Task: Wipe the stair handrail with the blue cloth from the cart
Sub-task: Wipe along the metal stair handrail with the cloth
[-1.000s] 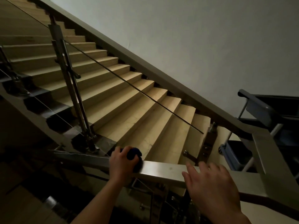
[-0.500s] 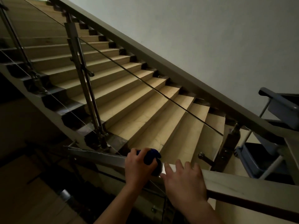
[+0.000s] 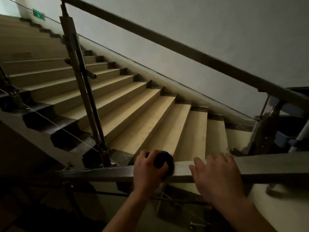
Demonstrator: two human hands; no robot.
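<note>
A flat metal handrail [image 3: 267, 166] runs level across the lower part of the view, then rises along the stairs as a dark sloping rail [image 3: 167, 42]. My left hand [image 3: 148, 171] is shut on a bunched blue cloth [image 3: 163, 159], pressing it onto the level rail. My right hand [image 3: 219, 178] lies flat on the rail just to the right of the cloth, fingers spread, holding nothing. The cart [image 3: 287, 136] shows only as blue-grey parts at the far right behind the rail.
Beige stair steps [image 3: 133, 111] climb to the upper left behind glass panels. A steel baluster post [image 3: 80, 69] stands left of centre and another post [image 3: 260, 131] at the right. A green exit sign [image 3: 38, 14] glows at the top left. The stairwell below left is dark.
The view has swung left and up, so the cart slid toward the right edge. My left hand with the cloth stays on the rail; my right hand spread a little to the right of it.
</note>
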